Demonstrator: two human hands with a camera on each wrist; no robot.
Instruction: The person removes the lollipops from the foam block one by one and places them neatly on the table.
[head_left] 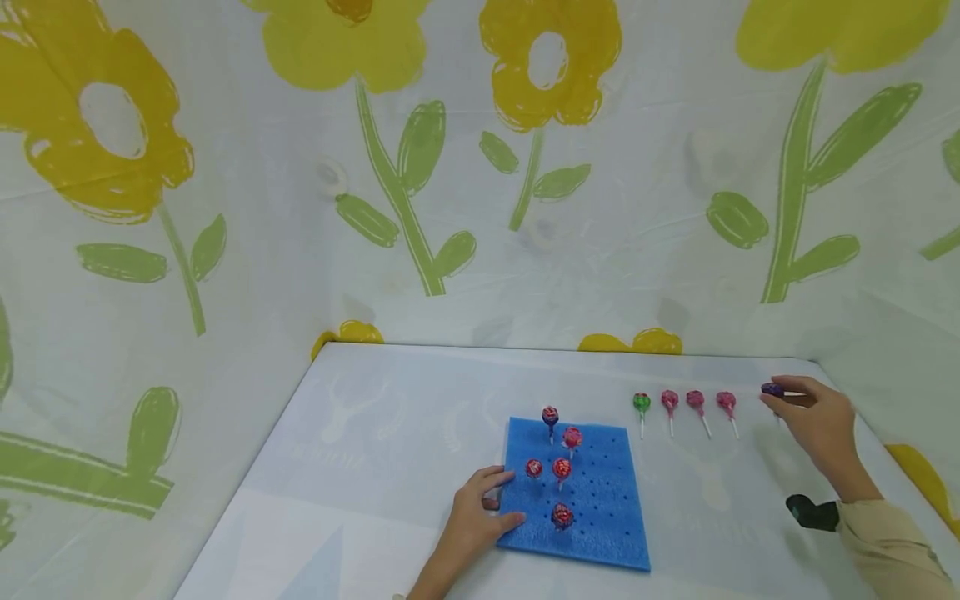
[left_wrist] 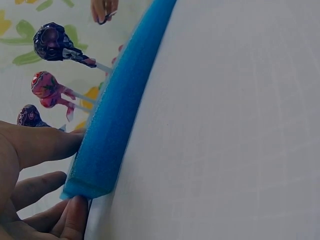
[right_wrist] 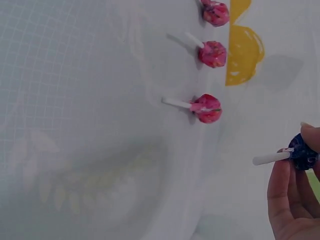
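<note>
At the left edge of a blue foam board [head_left: 600, 492], my left hand [head_left: 476, 512] grips it near the front corner, with thumb over the top. In the left wrist view, the fingertips touch the board's thick edge [left_wrist: 107, 120]. Small holes dot the board, and several wrapped lollipops stand in it, among them a dark one [head_left: 551, 415] at the back and a red one [head_left: 562, 516] near the front. Far to the right, my right hand [head_left: 821, 421] pinches a dark blue-purple lollipop [right_wrist: 302, 152] by its wrapped head, its white stick [right_wrist: 271, 158] sticking out free.
Right of the board, a row of lollipops lies on the white table [head_left: 360, 483]: a green one [head_left: 641, 402] and three pink ones [head_left: 695, 400]. A flower-printed curtain [head_left: 637, 250] surrounds the table. A dark piece [head_left: 813, 512] sits at the right wrist.
</note>
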